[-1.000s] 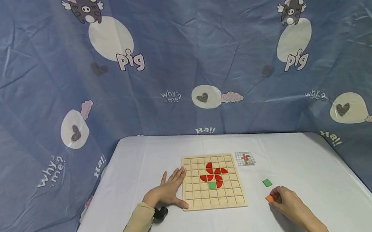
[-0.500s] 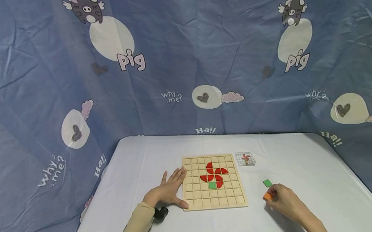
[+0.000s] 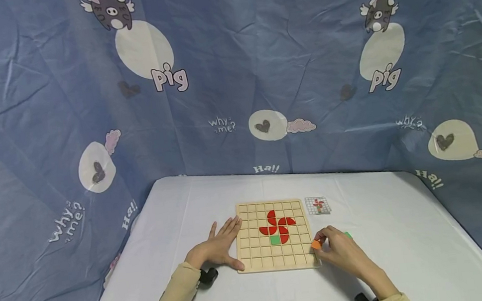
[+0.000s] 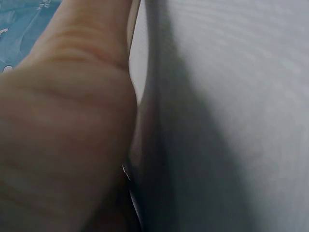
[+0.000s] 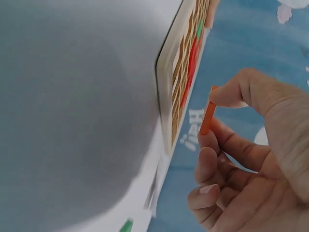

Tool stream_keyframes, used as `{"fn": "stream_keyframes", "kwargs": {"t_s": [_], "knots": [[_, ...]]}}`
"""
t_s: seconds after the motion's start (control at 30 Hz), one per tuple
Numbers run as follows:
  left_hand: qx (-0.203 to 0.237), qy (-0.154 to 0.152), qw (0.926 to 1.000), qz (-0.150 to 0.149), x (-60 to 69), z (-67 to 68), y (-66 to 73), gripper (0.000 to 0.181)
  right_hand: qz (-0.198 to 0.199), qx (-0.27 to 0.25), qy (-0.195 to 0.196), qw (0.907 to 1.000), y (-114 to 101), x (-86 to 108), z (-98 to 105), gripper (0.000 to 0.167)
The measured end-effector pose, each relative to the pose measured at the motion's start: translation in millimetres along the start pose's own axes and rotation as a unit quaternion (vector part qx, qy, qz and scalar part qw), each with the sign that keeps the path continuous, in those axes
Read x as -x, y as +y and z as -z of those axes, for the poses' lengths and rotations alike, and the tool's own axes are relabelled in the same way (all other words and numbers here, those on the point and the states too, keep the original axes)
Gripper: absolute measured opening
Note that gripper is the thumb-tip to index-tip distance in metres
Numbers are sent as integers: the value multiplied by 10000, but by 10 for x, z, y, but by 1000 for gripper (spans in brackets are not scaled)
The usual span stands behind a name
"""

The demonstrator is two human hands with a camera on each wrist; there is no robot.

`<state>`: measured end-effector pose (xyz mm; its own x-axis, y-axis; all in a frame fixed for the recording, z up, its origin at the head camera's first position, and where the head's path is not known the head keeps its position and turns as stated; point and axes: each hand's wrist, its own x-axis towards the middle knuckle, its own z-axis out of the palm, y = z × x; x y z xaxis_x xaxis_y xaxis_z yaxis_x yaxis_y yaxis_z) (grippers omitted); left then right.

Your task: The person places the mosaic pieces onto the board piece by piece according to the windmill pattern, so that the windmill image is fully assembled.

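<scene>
My right hand pinches an orange tile between thumb and fingertips, raised over the right edge of the wooden grid board. At the board's left edge my left hand lies with fingers spread, its fingertips and thumb touching the rim. Several red curved pieces sit in the grid's middle as a pinwheel. Directly below them is a green square tile in its own cell. The left wrist view holds mostly the hand's base and the white cloth.
A small pattern card with a pinwheel drawing lies right of the board's upper corner. Another green tile is on the white table, partly hidden behind the right hand. A blue printed curtain surrounds the table.
Carrying the orange tile, my right hand has moved left and away from me, from the bare table to the board's right edge. The left hand has stayed in place.
</scene>
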<state>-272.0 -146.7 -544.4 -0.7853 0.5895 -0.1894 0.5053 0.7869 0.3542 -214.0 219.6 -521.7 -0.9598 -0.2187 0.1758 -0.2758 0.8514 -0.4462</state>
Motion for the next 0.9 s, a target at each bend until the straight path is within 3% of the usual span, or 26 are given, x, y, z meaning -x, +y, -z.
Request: {"fn": "stream_keyframes", "kwargs": {"t_s": [0.67,0.9], "knots": [[20,-12,10000,44,6,18,8,132,1103,40,-541,9924,-483,-333,-434,23],[25,-13,10000,36,4,0,-8,131,1153,-32,-837,9898,-580,-393,-515,20]]}}
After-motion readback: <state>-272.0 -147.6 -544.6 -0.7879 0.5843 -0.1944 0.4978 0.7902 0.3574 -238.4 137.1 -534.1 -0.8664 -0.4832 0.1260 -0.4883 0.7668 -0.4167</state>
